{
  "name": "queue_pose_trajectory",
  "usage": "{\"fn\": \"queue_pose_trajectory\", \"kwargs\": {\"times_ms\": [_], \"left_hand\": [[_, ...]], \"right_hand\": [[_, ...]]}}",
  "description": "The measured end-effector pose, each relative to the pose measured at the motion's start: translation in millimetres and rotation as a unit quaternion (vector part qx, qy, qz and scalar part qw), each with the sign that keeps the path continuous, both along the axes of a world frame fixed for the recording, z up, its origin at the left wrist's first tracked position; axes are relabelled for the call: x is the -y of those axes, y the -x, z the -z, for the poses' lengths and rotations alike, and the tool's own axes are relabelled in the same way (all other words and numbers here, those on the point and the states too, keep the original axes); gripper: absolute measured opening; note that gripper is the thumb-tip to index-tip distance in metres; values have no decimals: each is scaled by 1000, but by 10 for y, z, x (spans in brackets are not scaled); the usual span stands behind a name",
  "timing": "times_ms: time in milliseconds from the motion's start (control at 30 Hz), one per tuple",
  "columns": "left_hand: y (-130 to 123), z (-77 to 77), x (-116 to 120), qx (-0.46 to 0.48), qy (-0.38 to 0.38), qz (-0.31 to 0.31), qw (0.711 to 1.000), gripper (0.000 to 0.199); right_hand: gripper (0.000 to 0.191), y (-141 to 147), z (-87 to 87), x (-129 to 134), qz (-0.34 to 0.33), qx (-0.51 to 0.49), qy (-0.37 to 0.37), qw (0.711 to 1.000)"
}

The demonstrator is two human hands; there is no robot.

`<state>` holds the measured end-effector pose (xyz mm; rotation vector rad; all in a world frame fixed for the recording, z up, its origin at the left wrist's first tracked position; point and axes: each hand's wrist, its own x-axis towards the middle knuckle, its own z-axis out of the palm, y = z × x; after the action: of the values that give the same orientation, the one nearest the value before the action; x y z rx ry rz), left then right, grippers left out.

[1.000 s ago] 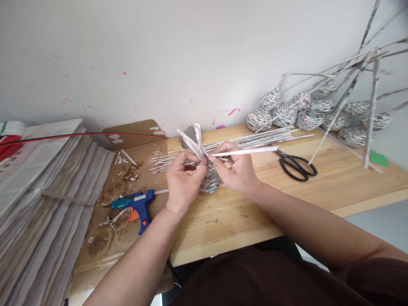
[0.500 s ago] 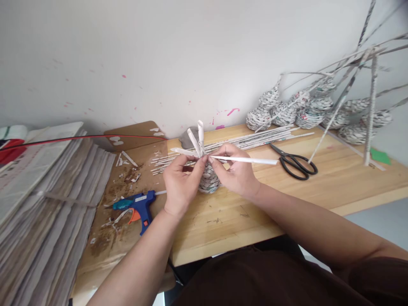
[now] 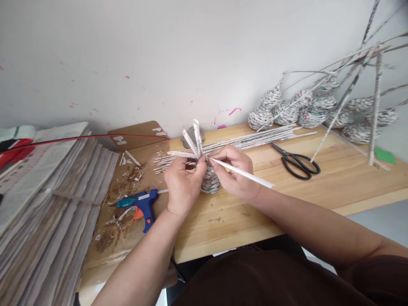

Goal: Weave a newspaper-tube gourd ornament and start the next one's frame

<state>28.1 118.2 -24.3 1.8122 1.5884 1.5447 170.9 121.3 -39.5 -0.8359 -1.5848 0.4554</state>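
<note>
both hands pinch at the top of the woven paper piece (image 3: 210, 180), which stands on the tabletop (image 3: 223, 231): the left hand (image 3: 183, 185) grips the gathered strip ends (image 3: 191, 142), seemingly to keep them from splaying. the right hand (image 3: 236, 172) pinches the long white strip (image 3: 244, 173) near its base, probably for control, and the scissors (image 3: 296, 162) lie within reach.

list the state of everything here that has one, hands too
left hand, closed, pinching atop woven piece
right hand, closed, pinching white tube
woven piece, upright, tube ends splayed
glue gun, on its side, stick inserted
scissors, flat, blades look closed
newspaper stack, strapped
spare tubes, loose, lying flat
</note>
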Motion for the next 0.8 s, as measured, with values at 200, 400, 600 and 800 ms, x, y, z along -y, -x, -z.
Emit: {"fn": "queue_pose_trajectory", "kwargs": {"times_ms": [200,400,600,800], "left_hand": [[11,-14,-4,10,0,22,1000,16],[67,-74,-38,120,97,104,983,25],[49,-136,-8,125,87,139,978,14],[29,-130,29,11,32,58,998,9]], "right_hand": [[8,27,-23,25,16,11,-9,1000],[6,16,-16,-21,63,28,14,997],[5,22,-18,-16,60,20,32,998],[6,28,-15,20,35,3,7,999]]}}
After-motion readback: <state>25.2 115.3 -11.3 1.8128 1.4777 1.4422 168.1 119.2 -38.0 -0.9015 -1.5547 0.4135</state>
